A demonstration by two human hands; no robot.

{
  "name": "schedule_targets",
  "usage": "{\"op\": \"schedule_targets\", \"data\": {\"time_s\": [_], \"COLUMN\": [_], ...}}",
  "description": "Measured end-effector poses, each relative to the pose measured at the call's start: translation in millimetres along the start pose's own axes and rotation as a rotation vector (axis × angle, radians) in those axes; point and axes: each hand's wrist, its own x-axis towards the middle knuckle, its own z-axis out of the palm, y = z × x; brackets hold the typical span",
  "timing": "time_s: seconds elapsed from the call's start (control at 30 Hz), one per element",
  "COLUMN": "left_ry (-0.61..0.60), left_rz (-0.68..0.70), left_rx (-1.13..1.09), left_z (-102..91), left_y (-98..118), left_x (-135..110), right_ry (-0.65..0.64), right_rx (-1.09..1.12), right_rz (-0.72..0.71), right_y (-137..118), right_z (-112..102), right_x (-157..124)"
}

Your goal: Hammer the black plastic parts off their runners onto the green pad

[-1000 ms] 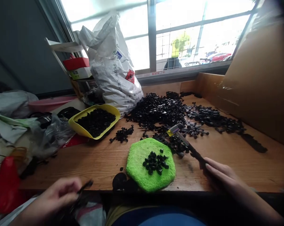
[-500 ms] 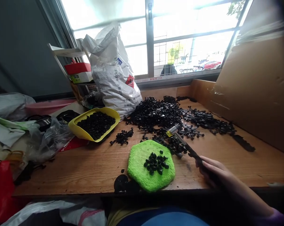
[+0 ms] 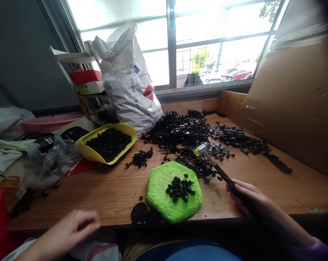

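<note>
My right hand (image 3: 246, 195) is closed around the dark handle of a small mallet (image 3: 219, 170). Its metal head, with a yellow face, is raised over loose black parts. My left hand (image 3: 74, 232) is at the table's front edge, fingers loosely bent, thumb apart, nothing visible in it. Between my hands lies a bright green fuzzy hexagonal pad (image 3: 158, 185), and a small cluster of black round-headed pieces (image 3: 180, 188) rests on it. Behind the pad a large heap of black stemmed parts (image 3: 180, 130) spreads over the table.
A yellow scoop-shaped tray (image 3: 83, 148) full of black pieces stands left of the pad. Behind it leans a tall white sack (image 3: 131, 90). A cardboard sheet (image 3: 294, 98) borders the right side. Plastic bags (image 3: 52, 163) and a pink basin (image 3: 49, 123) crowd the left.
My left hand has come into view at the lower left. The mallet in my right hand has barely moved, and the pieces on the pad lie as before.
</note>
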Motion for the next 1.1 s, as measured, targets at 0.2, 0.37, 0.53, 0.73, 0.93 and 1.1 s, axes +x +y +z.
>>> {"op": "schedule_targets", "data": {"time_s": [0.2, 0.37, 0.53, 0.73, 0.93, 1.1], "left_ry": [0.444, 0.469, 0.585, 0.638, 0.384, 0.269], "left_rz": [0.171, 0.088, 0.124, 0.127, 0.132, 0.422], "left_rx": [0.099, 0.047, -0.103, -0.409, -0.763, -0.378], "left_z": [-1.0, 22.0, 4.0, -17.6, 6.9, 39.4], "left_y": [58, 59, 47, 42, 58, 74], "left_x": [157, 236, 233, 194, 129, 97], "right_ry": [-0.099, -0.131, -0.107, -0.107, -0.074, -0.118], "right_rx": [-0.048, -0.016, 0.027, 0.058, 0.052, 0.011], "right_rz": [-0.021, -0.043, 0.002, -0.009, -0.024, -0.036], "right_y": [15, 17, 7, -2, -8, -8], "right_z": [-13, -15, -9, -5, 2, -1], "right_x": [15, 16, 9, 3, -3, -2]}}
